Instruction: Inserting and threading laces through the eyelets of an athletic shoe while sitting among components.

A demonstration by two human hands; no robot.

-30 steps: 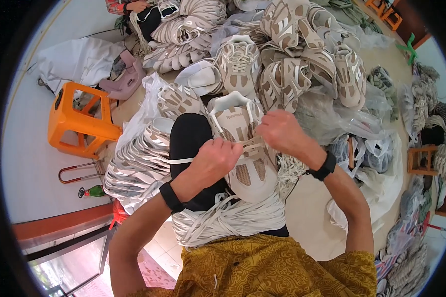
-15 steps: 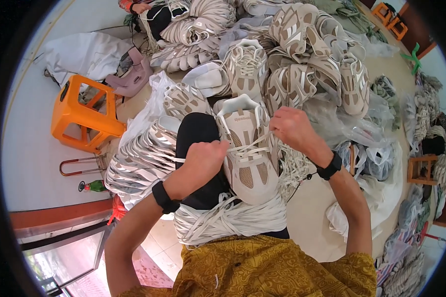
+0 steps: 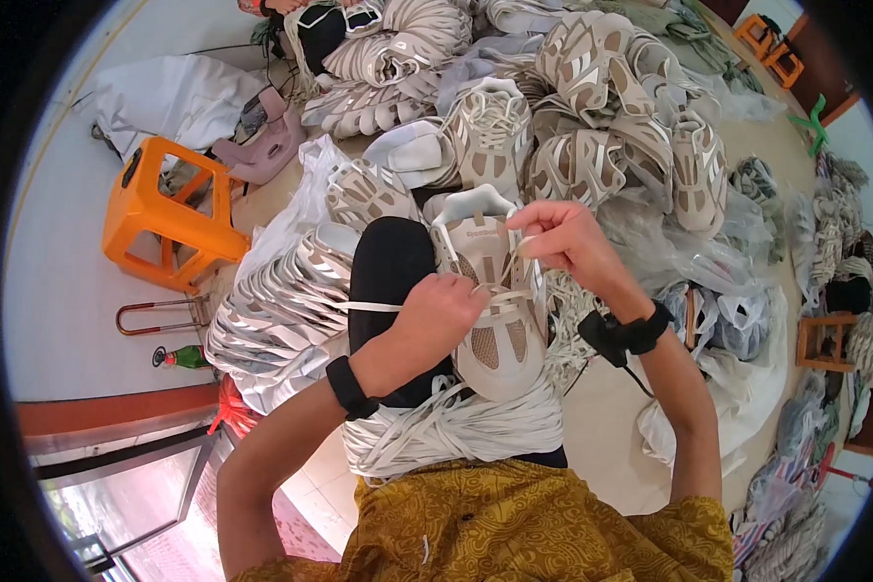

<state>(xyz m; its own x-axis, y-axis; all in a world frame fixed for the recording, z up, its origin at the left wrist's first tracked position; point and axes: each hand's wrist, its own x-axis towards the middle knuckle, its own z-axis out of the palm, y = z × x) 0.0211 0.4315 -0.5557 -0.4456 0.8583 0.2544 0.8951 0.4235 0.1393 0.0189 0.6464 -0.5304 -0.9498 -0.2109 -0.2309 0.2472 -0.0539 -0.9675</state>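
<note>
Shoes (image 3: 491,131) crowd the floor (image 3: 606,422); one sneaker (image 3: 500,367) looks laced only toe-end; left hand (image 3: 440,318) grips lace (image 3: 373,307), right hand (image 3: 570,244) narrow, hold unclear.

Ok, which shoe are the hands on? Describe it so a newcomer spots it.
From the mustard patterned shirt at the lower edge, go up past the white lace bundle. Right of the black rounded form is a beige shoe, toe toward the shirt. Unlike the piled shoes beyond, this one has the left hand and right hand at it.
</note>
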